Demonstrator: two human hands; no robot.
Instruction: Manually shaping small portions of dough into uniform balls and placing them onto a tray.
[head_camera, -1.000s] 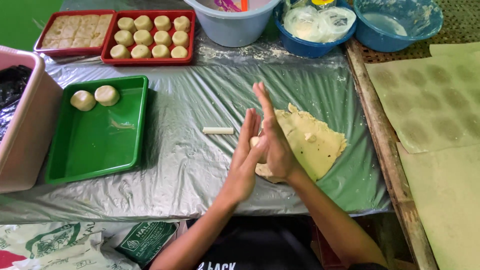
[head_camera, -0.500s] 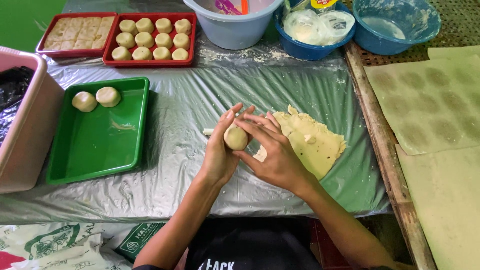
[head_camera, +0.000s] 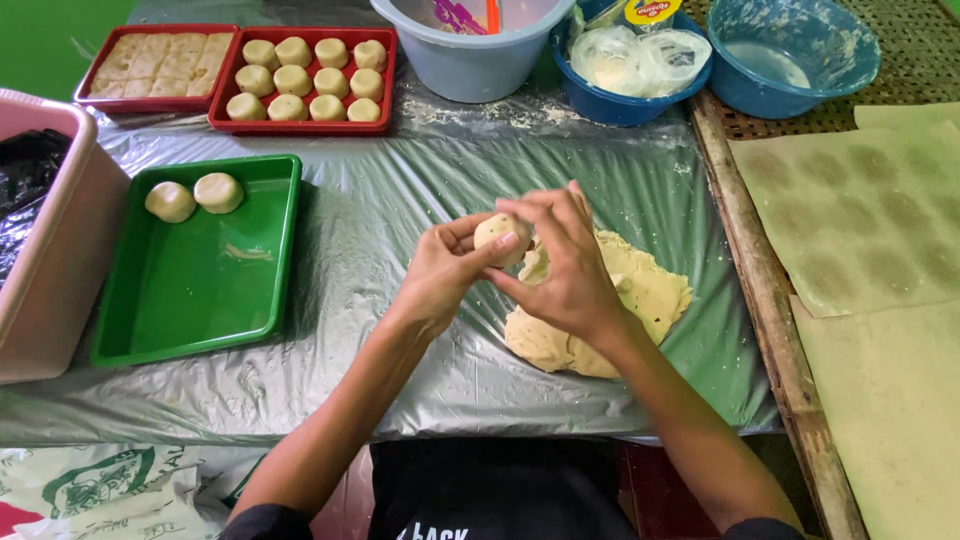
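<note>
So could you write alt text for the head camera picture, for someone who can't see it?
Two hands, left hand and right hand, hold a small dough ball above a flat slab of dough on a plastic-covered table. To the left, a green tray holds two dough balls; a red tray of more sits behind.

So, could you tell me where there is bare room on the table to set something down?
Most of the green tray is free below its two dough balls. The plastic sheet is bare between that tray and the hands, and between the red tray and the dough slab. The back edge, with bowls, is crowded.
</note>
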